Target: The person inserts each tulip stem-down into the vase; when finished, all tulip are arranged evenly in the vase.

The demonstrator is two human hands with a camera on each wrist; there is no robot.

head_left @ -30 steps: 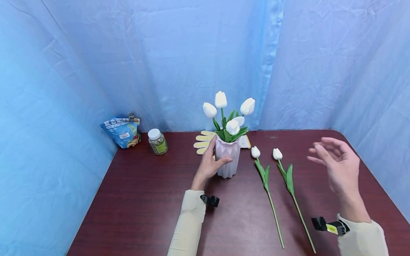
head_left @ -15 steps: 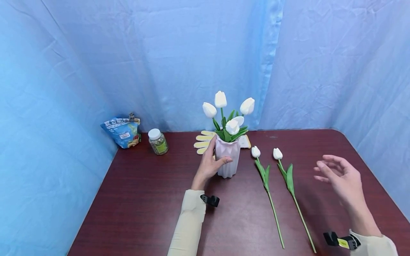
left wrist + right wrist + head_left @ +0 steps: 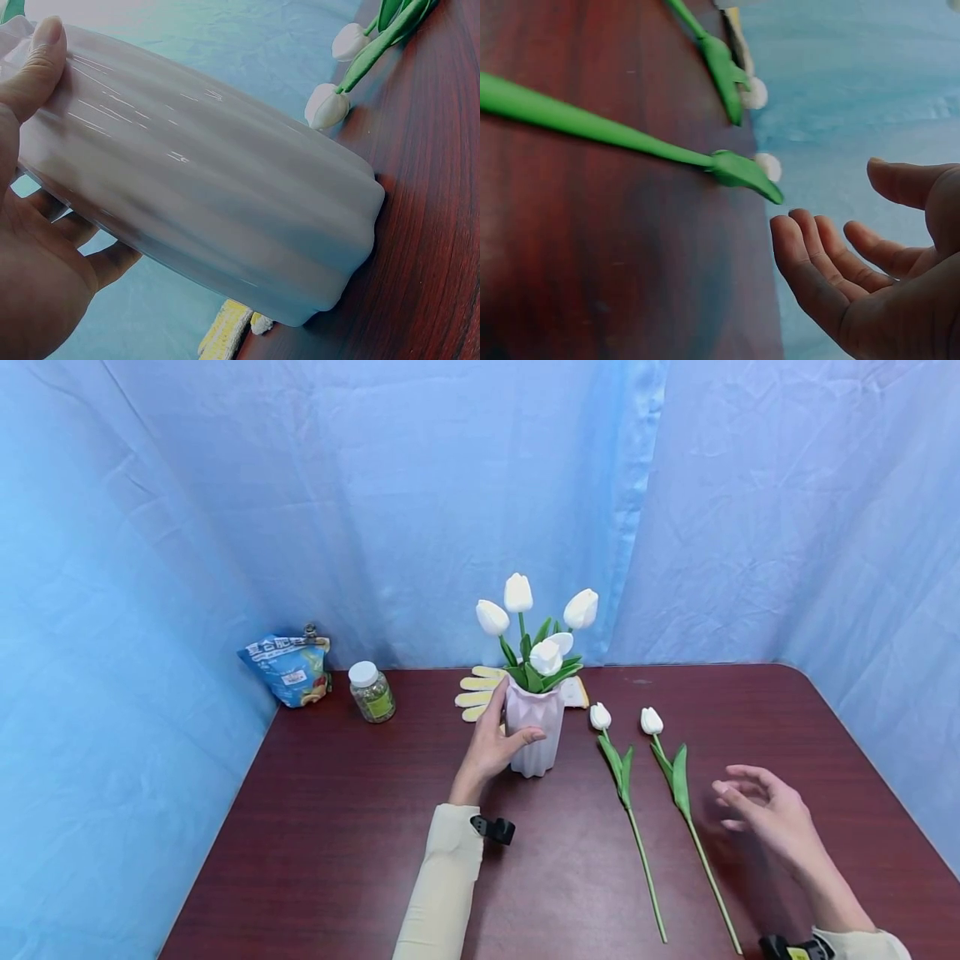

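Observation:
A pale, fluted vase (image 3: 536, 731) stands upright on the table, holding several white tulips (image 3: 518, 593) with green leaves. My left hand (image 3: 491, 747) grips its left side, thumb across the front; in the left wrist view the thumb lies on the glossy vase wall (image 3: 195, 165) and the other fingers pass behind it. Two loose tulips lie to the right of the vase: a nearer one (image 3: 679, 781) and another (image 3: 624, 772) beside the vase. Just right of the nearer tulip's stem hovers my right hand (image 3: 768, 810), fingers loosely bent and holding nothing.
A white and yellow work glove (image 3: 480, 685) lies behind the vase. At the back left are a clear jar (image 3: 372, 693) with a white lid and a blue clipped pouch (image 3: 288, 670). Blue curtains (image 3: 420, 510) border the dark red table (image 3: 337, 843).
My right hand has come down lower over the table and, in the last half second, shifted left toward the nearer loose tulip. The left hand and vase have stayed put.

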